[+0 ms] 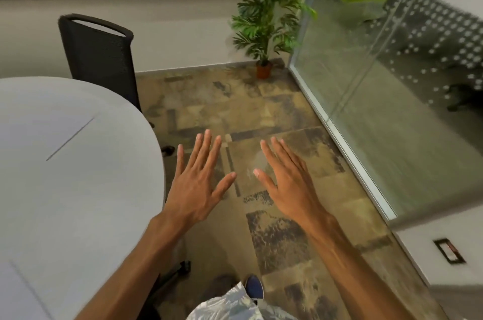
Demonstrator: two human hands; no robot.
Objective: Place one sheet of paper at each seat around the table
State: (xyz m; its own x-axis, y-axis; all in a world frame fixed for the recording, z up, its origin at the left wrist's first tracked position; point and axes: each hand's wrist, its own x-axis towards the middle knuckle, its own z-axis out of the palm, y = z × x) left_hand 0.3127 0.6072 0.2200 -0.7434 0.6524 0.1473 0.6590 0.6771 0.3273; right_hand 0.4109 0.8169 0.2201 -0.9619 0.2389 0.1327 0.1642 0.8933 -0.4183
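**Checking progress with both hands empty beside the counter**

Holding my left hand (196, 189) and my right hand (287, 183) out flat over the patterned floor (274, 110), I am carrying nothing: the fingers of both are spread and released, palms down, with no paper between or under them. To my left, the rounded grey counter (109, 189) is showing one sheet of paper (47, 131) lying flat near the seat with the black mesh chair (99, 55), and the corner of a second sheet (15, 293) is appearing at the lower edge of the view. I am judging that at least two seats are served. No stack of spare sheets is showing, and the rest of the counter is lying outside the view, so I cannot tell whether any seats are waiting. A potted plant (266, 19) is standing in the corner by the glass partition (392, 84).
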